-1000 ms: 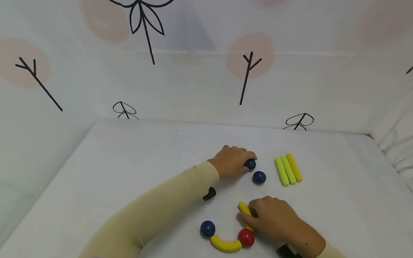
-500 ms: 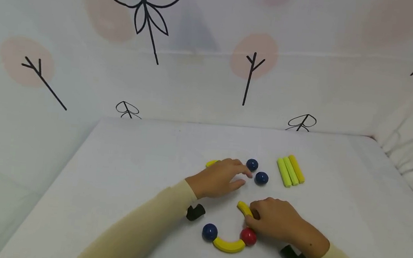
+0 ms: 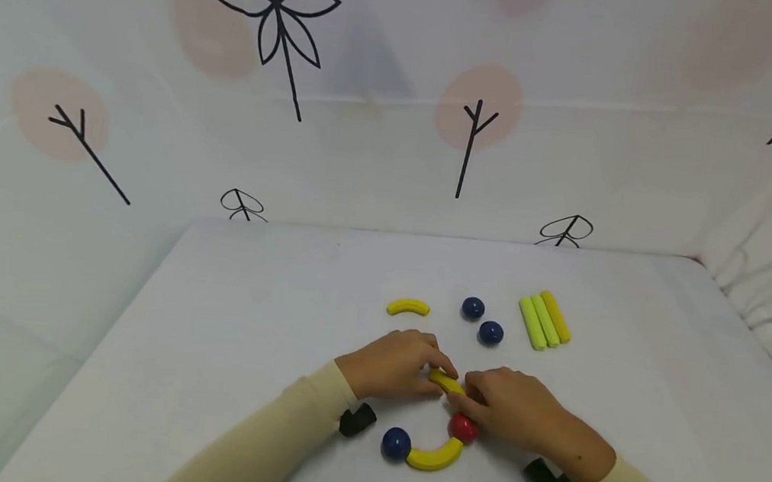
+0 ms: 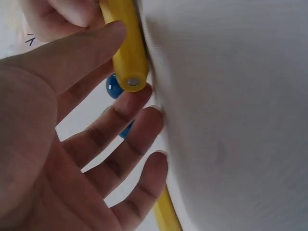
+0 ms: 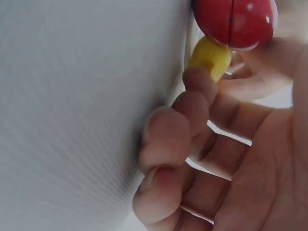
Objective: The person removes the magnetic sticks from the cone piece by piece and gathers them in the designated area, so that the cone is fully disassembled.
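Note:
In the head view, my left hand [image 3: 394, 366] pinches the left end of a curved yellow stick [image 3: 444, 382]. The left wrist view shows the thumb on that stick, which has a small metal dot on its end face. Across from it, my right hand [image 3: 514, 410] pinches the stick's other end with thumb and forefinger, just behind a red ball [image 3: 463, 428]. A second curved yellow stick [image 3: 434, 457] links the red ball to a dark blue ball [image 3: 396, 445]. From the right wrist, the yellow stick appears to touch the red ball, partly behind the fingers.
Farther back on the white table [image 3: 271, 292] lie another curved yellow stick [image 3: 408, 306] and two dark blue balls, one behind [image 3: 473, 307] and one nearer [image 3: 491, 333]. Several straight yellow and lime sticks [image 3: 544, 321] lie side by side to their right. Patterned cloth [image 3: 366, 155] hangs behind.
My left hand has let go of a rear blue ball, come nearer and taken hold of the curved yellow stick. That stick has swung leftward; the right hand has stayed beside the red ball.

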### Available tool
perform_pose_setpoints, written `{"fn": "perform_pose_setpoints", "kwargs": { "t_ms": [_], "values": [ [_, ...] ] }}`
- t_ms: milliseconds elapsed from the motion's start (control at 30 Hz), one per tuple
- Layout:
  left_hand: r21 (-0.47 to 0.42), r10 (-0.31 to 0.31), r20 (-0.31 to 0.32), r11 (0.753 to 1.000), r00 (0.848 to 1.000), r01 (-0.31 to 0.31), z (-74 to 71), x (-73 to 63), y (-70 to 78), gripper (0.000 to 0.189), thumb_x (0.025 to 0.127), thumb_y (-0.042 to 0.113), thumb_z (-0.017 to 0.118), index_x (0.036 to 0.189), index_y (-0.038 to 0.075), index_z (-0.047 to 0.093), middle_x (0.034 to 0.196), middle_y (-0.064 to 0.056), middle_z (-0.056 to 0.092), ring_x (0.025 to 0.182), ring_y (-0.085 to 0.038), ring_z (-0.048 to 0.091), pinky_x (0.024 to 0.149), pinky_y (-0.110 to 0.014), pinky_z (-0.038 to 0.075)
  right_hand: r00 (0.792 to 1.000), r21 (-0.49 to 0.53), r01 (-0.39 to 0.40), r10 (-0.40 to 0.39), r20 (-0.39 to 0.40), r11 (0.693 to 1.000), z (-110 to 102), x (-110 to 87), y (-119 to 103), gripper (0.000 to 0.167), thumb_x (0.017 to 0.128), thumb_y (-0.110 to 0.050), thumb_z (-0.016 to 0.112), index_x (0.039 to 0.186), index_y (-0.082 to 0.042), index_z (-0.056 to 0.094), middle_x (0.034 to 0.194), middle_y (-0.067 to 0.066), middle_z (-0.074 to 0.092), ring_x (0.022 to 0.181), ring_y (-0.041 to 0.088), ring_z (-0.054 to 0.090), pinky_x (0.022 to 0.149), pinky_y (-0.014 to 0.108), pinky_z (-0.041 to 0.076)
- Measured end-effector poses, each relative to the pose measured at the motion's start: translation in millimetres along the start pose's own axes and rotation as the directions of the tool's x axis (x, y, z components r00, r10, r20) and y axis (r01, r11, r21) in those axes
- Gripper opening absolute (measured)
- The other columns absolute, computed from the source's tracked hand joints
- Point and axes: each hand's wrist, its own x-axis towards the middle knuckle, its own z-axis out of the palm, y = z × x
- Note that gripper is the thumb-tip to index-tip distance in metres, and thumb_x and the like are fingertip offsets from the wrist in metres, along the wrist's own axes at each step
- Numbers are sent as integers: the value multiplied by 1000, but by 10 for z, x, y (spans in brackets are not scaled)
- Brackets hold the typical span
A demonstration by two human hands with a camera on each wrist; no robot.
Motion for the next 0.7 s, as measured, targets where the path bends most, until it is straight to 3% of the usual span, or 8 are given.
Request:
{"fn": "perform_pose_setpoints", "kwargs": {
  "t_ms": [167, 400, 533, 633, 700],
  "values": [
    [16, 10, -25, 1000, 1000, -10, 46, 18, -8, 27, 88, 35, 77, 114, 30, 74, 100, 14, 66, 89, -1, 56, 80, -17, 44, 997, -4, 31, -31, 68, 1000, -6, -49, 24, 46, 85, -64, 66, 65, -23, 63, 54, -7, 50, 55, 11, 48, 52, 25, 29],
    [51, -3, -37, 999, 999, 4, 82, 38, 2, 19, 88, 37, 77, 106, 31, 74, 95, 13, 64, 86, -1, 54, 80, -20, 44, 995, 19, 47, -49, 82, 999, 3, -50, 0, 42, 83, -60, 70, 66, -22, 65, 54, -6, 54, 54, 10, 49, 52, 23, 33],
    [28, -2, -39, 1000, 999, 3, 73, 37, -30, 17, 90, 35, 75, 104, 27, 73, 93, 13, 64, 82, -1, 54, 77, -19, 44, 996, 21, 36, -38, 85, 999, 8, -54, -7, 41, 83, -59, 72, 67, -21, 66, 55, -6, 55, 56, 11, 50, 53, 24, 33],
    [-3, -69, -105, 998, 992, 69, 33, 24, -85, 17, 91, 34, 73, 105, 24, 72, 90, 11, 62, 78, -3, 54, 73, -18, 44, 996, 19, 36, -38, 79, 999, 13, -63, -7, 41, 82, -59, 73, 65, -23, 65, 54, -7, 53, 56, 11, 48, 53, 24, 31],
    [-21, -144, -191, 990, 971, 143, -1, 16, -135, 19, 92, 35, 73, 106, 23, 71, 91, 10, 62, 76, -5, 54, 73, -19, 45, 996, 14, 45, -46, 70, 999, 20, -66, -5, 41, 81, -59, 73, 63, -23, 64, 54, -8, 51, 56, 10, 47, 52, 24, 30]
  ]
}}
